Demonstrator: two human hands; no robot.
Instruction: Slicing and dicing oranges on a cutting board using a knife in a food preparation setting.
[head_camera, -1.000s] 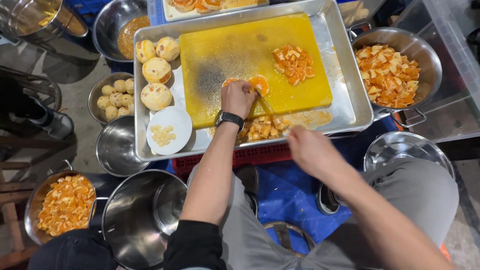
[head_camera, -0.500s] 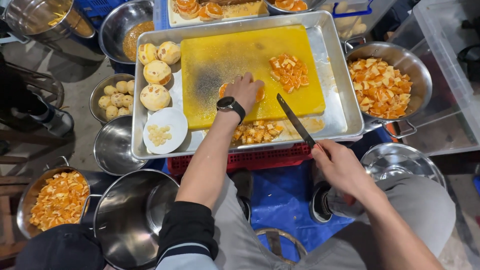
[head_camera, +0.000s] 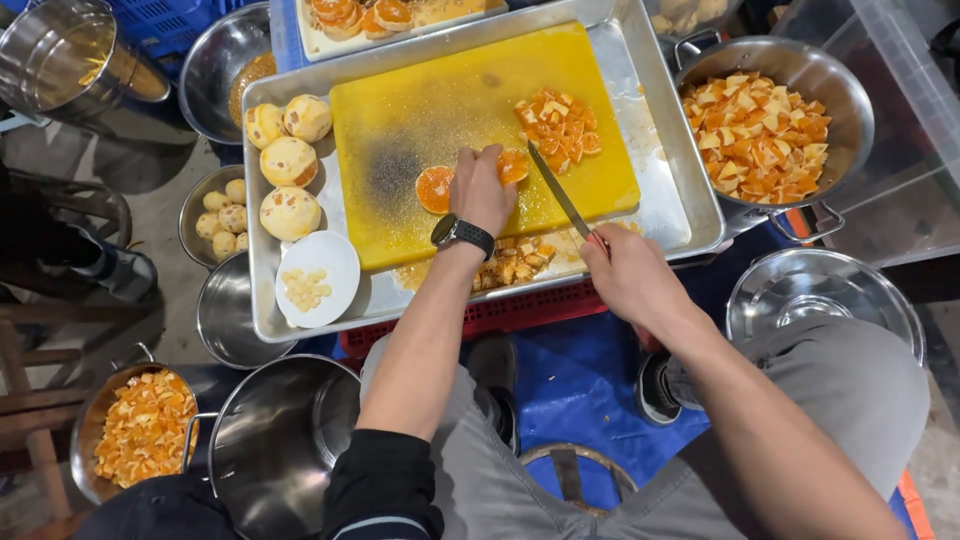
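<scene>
1. Nearest to me I see grey-trousered knees over a blue sheet (head_camera: 590, 380), with an empty steel pot (head_camera: 275, 440) at lower left and a pan of orange pieces (head_camera: 140, 430) beside it.
2. My right hand (head_camera: 630, 275) has its fingers closed round the handle of a knife (head_camera: 560, 190); the blade slants up across the yellow cutting board (head_camera: 430, 110).
3. My left hand (head_camera: 480, 190), a black watch on its wrist, presses fingers down on a peeled orange half (head_camera: 512, 165); a second half (head_camera: 435, 188) lies cut side up just left of it.
4. The board sits in a large steel tray (head_camera: 660, 190), with a white saucer of seeds (head_camera: 315, 280) and peeled whole oranges (head_camera: 288, 160) to its left.
5. Farther up the board is a heap of diced orange (head_camera: 560, 122).
6. At right, a handled steel pan (head_camera: 850, 110) holds more diced orange; a clear plastic bin (head_camera: 900, 60) stands beyond it.
</scene>
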